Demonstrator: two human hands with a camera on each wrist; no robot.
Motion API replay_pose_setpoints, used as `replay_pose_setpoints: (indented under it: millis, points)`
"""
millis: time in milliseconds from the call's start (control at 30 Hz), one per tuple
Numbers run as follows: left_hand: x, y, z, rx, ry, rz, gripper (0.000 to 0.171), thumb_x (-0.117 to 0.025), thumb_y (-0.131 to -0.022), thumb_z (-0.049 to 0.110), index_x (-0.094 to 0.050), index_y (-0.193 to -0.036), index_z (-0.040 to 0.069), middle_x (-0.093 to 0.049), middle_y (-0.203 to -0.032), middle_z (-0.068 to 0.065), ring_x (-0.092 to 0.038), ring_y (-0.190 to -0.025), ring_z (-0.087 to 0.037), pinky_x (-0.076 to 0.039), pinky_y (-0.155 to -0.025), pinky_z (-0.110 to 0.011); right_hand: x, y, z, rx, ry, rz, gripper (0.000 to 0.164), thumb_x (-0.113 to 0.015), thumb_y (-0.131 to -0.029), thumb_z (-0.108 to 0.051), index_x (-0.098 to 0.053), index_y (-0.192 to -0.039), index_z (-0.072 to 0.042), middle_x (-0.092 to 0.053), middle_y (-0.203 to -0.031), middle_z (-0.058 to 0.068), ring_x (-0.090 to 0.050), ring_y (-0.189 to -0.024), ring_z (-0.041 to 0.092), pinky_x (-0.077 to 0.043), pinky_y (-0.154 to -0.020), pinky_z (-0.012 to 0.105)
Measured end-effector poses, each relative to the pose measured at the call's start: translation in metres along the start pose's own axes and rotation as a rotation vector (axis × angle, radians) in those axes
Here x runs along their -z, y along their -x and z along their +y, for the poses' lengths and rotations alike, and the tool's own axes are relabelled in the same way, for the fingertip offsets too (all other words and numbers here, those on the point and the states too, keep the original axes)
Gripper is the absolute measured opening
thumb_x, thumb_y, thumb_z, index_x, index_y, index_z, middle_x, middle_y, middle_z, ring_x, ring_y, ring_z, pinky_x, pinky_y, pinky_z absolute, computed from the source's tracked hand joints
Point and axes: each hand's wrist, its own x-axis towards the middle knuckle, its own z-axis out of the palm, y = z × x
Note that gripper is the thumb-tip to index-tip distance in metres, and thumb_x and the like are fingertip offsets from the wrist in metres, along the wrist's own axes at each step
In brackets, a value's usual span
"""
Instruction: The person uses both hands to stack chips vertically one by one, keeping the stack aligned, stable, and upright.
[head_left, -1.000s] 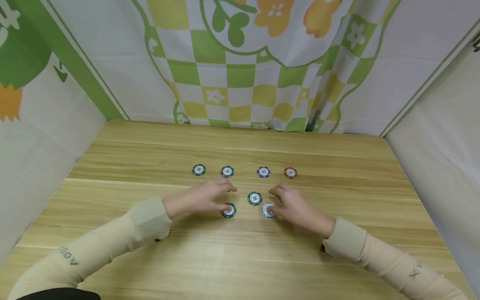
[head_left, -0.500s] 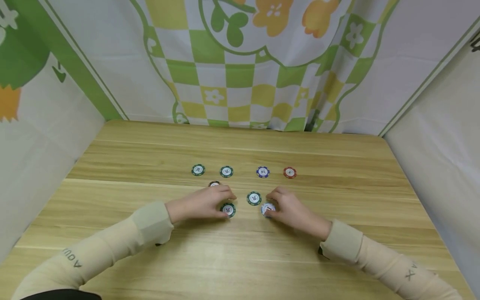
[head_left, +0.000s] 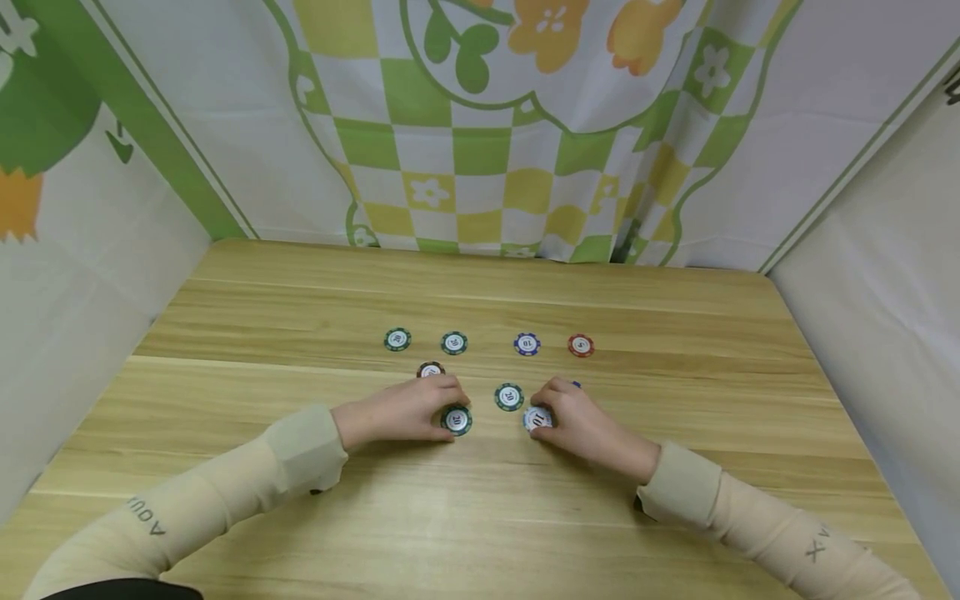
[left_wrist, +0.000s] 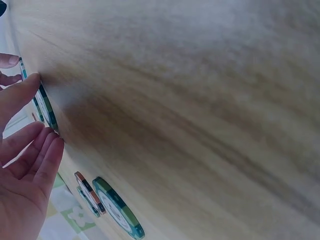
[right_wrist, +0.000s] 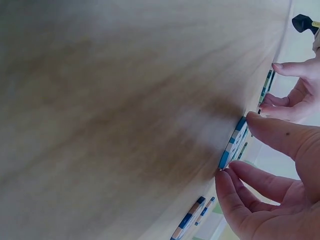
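Observation:
My left hand point(head_left: 408, 410) pinches a green poker chip point(head_left: 457, 421) marked 20, thumb on its near edge and fingertips on its far edge. The same chip point(left_wrist: 48, 107) shows edge-on in the left wrist view, low at the tabletop. To the right, my right hand point(head_left: 592, 427) pinches a light blue and white poker chip point(head_left: 536, 419) by opposite edges; part of its number is covered. In the right wrist view this chip point(right_wrist: 233, 142) sits between thumb and fingertips. Another green chip point(head_left: 509, 397) marked 20 lies between both hands, slightly farther back.
A back row on the wooden table point(head_left: 480, 533) has two green chips point(head_left: 453, 342), a blue chip point(head_left: 527, 343) and a red chip point(head_left: 581, 345). Beyond my left hand lies a dark-rimmed chip point(head_left: 430, 369). A blue chip point(head_left: 576, 385) is mostly hidden behind my right hand. A patterned curtain point(head_left: 480, 150) hangs behind.
Both hands have drawn slightly nearer, and their fingers have closed round the edges of the green chip and the light blue chip. The dark-rimmed chip behind the left hand has come into sight.

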Motion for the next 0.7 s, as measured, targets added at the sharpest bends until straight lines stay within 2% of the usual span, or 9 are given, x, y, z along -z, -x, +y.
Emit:
replay_pose_setpoints:
  millis: [333,700]
  points:
    - [0.0000,-0.0023,0.0008,0.047,0.049,-0.038,0.043,-0.074,-0.074,0.023,-0.061,-0.110,0.003,-0.055,-0.104,-0.003,-0.054,-0.096,-0.016,-0.047,-0.085,-0.028,-0.0004,-0.0003,-0.0010,-0.005,-0.002,-0.007,0.033,-0.077,-0.071,-0.016,-0.065,-0.096,0.002,-0.055,-0.092,0.007,-0.053,-0.085,0.017,-0.048,-0.076,0.032]
    - [-0.0010,-0.0048,0.0002,0.022,0.075,-0.025,0.035,-0.074,-0.075,0.021,-0.064,-0.105,0.005,-0.056,-0.101,-0.001,-0.054,-0.093,-0.014,-0.047,-0.083,-0.026,0.0001,-0.0022,-0.0010,-0.040,-0.010,0.005,0.032,-0.078,-0.069,-0.017,-0.064,-0.092,0.000,-0.055,-0.090,0.006,-0.052,-0.081,0.017,-0.046,-0.073,0.032]
